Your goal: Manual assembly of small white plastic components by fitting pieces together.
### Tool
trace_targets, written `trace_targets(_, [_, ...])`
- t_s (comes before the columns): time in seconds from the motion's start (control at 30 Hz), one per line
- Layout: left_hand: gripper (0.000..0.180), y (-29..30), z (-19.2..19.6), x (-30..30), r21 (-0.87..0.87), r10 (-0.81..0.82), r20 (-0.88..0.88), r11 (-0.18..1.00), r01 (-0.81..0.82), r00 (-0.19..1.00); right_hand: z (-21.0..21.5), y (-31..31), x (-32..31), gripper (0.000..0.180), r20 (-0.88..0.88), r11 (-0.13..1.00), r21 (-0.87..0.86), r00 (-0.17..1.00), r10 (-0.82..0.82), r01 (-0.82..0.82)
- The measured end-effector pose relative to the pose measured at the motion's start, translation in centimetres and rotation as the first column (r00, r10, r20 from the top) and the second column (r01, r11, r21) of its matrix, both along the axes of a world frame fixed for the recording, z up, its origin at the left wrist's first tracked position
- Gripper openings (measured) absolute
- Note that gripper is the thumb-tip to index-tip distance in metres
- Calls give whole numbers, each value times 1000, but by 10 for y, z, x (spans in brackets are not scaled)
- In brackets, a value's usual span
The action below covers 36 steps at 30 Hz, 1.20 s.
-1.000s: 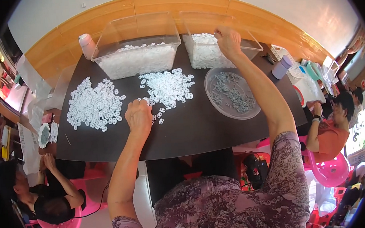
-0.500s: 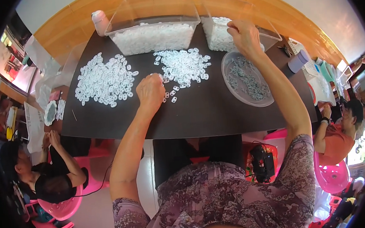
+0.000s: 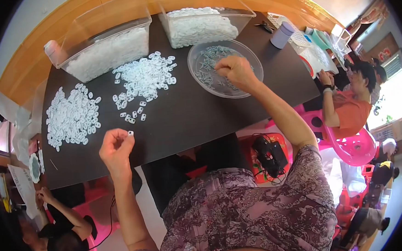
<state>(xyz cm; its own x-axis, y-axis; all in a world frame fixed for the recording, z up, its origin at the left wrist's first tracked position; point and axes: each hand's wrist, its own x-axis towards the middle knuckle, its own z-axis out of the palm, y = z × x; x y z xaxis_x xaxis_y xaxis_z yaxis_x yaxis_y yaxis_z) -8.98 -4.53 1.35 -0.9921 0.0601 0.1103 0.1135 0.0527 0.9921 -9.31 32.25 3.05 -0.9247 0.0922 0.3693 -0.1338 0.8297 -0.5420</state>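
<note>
left hand (image 3: 116, 151): pinching white piece (image 3: 131, 133) | right hand (image 3: 238, 72): bunched over round tub (image 3: 216, 89), grip contents unclear

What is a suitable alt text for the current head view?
A person's left hand holds a small white piece; the right hand is over a round tray of grey-green pieces. Two heaps of two-holed white pieces and two clear bins share the dark table.
</note>
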Motion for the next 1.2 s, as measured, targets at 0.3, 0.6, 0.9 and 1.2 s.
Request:
trace_targets(0.3, [13,23,-7,35,178,-64,82,983,49,995,-17,11,-4,6,-29,871,487,996,88,-63])
trace_targets(0.6, [6,30,-7,45,361,-207,164,923,137,964,-27,14,6,7,81,900,407,988,133,-154])
trace_targets(0.9, [12,26,-14,51,366,-198,158,921,129,967,-25,17,-1,10,100,934,334,990,100,-128])
trace_targets(1.2, [12,28,-15,54,369,-206,153,919,138,966,-15,12,9,11,33,929,334,987,156,-158])
